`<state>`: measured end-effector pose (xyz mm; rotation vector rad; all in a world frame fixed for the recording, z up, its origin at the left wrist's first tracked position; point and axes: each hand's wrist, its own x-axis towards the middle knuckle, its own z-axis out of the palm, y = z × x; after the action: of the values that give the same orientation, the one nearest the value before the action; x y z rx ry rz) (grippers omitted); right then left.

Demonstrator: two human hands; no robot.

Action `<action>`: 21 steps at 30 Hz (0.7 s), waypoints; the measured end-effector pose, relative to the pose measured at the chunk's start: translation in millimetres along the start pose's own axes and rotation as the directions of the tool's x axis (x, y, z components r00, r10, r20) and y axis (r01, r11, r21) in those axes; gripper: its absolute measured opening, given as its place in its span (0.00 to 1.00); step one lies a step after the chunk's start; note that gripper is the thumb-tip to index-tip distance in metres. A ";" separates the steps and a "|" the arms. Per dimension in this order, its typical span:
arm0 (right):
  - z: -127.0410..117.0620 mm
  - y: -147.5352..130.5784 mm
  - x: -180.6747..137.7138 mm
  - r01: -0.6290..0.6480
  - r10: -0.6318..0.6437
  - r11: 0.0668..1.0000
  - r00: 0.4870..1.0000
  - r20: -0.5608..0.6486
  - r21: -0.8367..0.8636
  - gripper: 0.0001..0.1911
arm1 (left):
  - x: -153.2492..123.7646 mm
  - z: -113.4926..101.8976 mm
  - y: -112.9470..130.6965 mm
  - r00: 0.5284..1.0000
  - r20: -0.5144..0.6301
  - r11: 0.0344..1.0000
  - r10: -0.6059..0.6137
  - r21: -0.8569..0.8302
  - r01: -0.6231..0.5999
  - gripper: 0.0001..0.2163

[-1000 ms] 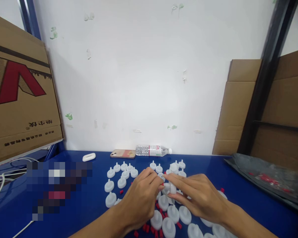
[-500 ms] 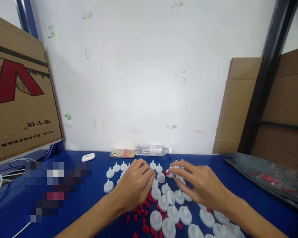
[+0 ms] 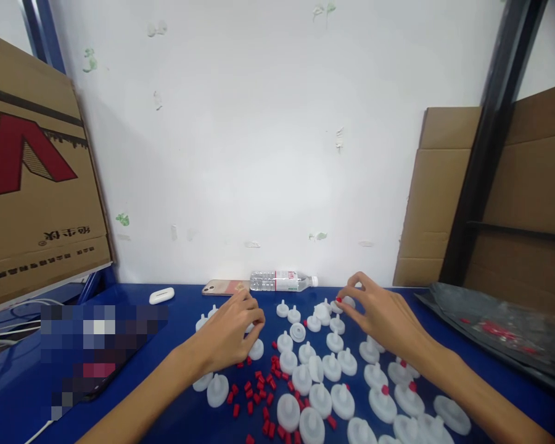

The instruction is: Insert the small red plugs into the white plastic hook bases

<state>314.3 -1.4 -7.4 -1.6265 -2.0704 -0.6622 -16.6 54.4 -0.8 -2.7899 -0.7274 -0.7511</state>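
My left hand [image 3: 234, 327] hovers over the left part of the scattered pieces, fingers curled together and pointing down; what its fingertips hold, if anything, is hidden. Just beneath it lies a white round cap with a thin spout [image 3: 256, 349]. At the back right, my right hand [image 3: 374, 308] pinches a white spouted cap [image 3: 348, 303] with a red tip between thumb and fingers. Many similar white caps cover the blue table, such as one spouted cap [image 3: 289, 412] in front. Small red plugs [image 3: 259, 387] lie loose among them, and several caps at the right carry red tips.
A clear plastic bottle [image 3: 282, 281] and a phone [image 3: 222, 287] lie along the wall. A white oval case [image 3: 161, 296] sits at the left, near cables and a blurred-out item. A dark plastic bag [image 3: 485, 333] with red pieces lies right. Cardboard boxes [image 3: 41, 216] flank both sides.
My left hand has moved left, away from the middle caps. My right hand has shifted right and back, its fingers now closed around a red-tipped white cap.
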 end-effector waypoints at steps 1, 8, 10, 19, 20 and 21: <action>1.0 2.4 0.2 -0.034 0.034 0.999 0.999 0.039 -0.012 0.12 | -0.1 0.8 3.0 1.000 0.008 1.000 -0.005 -0.007 0.005 0.07; 6.8 19.0 -0.9 -0.184 0.190 0.981 0.972 0.136 -0.054 0.09 | -1.2 12.5 19.0 0.997 0.079 0.999 0.003 -0.035 -0.001 0.07; 9.5 23.8 -1.5 -0.225 0.233 0.972 0.959 0.161 -0.068 0.08 | -1.7 14.9 19.4 0.996 0.091 0.999 0.005 -0.039 -0.001 0.07; 24.5 42.0 -4.8 -0.269 0.269 0.962 0.932 0.243 -0.034 0.10 | -1.3 18.3 16.5 0.988 0.157 0.999 0.006 -0.054 0.002 0.06; 24.4 41.9 -4.0 -0.257 0.252 0.966 0.938 0.239 -0.009 0.13 | -1.1 19.1 16.1 0.986 0.165 0.998 0.007 -0.055 0.002 0.05; 23.7 41.1 -2.9 -0.236 0.224 0.972 0.946 0.235 0.024 0.16 | -1.0 19.8 15.8 0.985 0.172 0.998 0.007 -0.055 0.003 0.05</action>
<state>354.1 18.9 -23.6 -1.9553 -1.9870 -0.3512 -1.1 45.7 -18.8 -2.9326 -0.7424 -0.5425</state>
